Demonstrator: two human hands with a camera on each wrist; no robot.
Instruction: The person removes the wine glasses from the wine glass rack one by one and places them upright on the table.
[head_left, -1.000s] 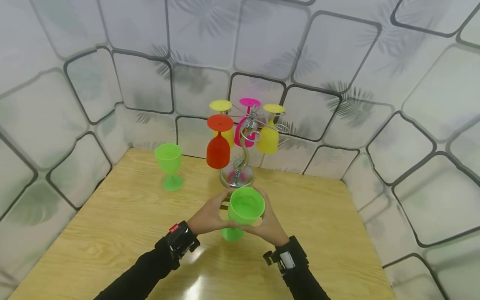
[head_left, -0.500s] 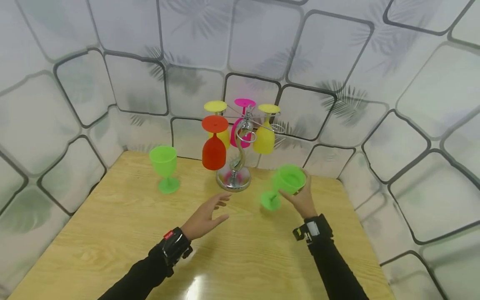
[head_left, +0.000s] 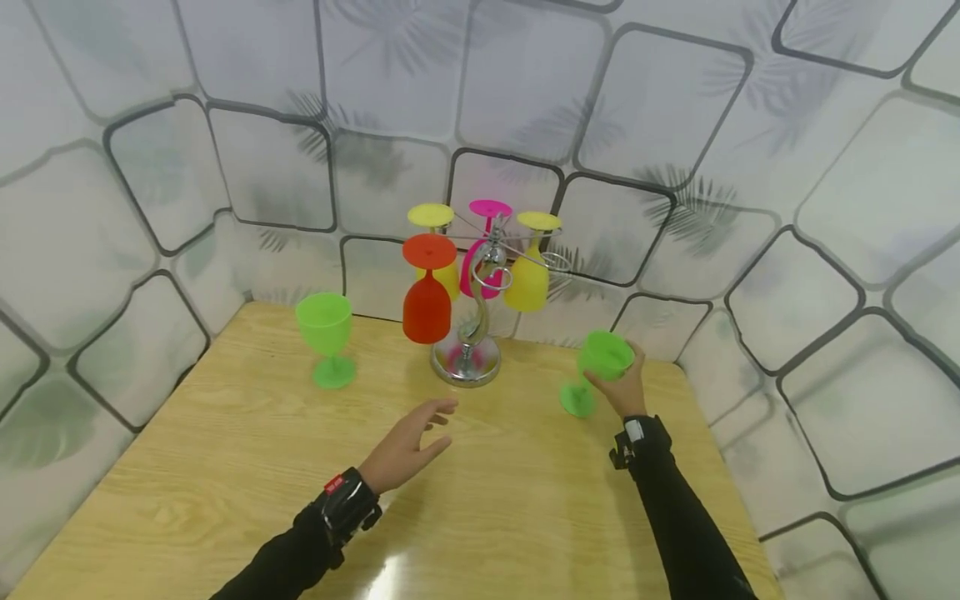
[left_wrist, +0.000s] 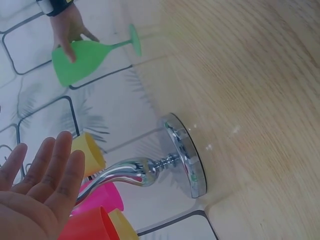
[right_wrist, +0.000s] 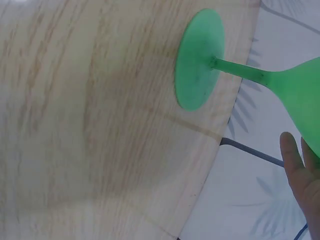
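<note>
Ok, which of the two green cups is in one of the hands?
The green cup right of the rack, with the right hand gripping its bowl. The other green cup stands left of the rack, with no hand on it.

Legible text: none. Labels: two. First: red label [head_left: 333,484], small, rectangular, set on black left wrist unit [head_left: 351,505]; seen in head view; characters too small to make out. Second: whitish label [head_left: 634,430], on black right wrist unit [head_left: 658,435]; seen in head view; printed or plain, cannot tell. Right wrist unit also in left wrist view, at upper edge, partly cut off; pale patch on it, unreadable.
</note>
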